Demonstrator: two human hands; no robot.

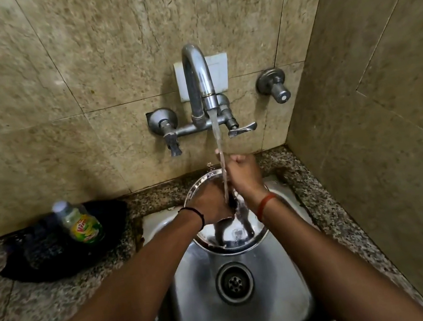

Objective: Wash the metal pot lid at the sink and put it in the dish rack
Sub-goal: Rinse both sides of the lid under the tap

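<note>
The round shiny metal pot lid [228, 237] is held over the steel sink [283, 296], tilted toward the wall, with its dark knob near its middle. My left hand [212, 205] grips the lid at the knob. My right hand [243, 176] is closed on the lid's far right rim. Water runs from the tap [198, 78] in a thin stream onto the lid between my hands. The dish rack is not in view.
A green dish-soap bottle [80, 220] stands on a black cloth [52, 251] on the speckled granite counter [18, 299] to the left. The drain [235, 282] lies below the lid. Tiled walls close the back and right. A separate wall valve [273, 85] sits right of the tap.
</note>
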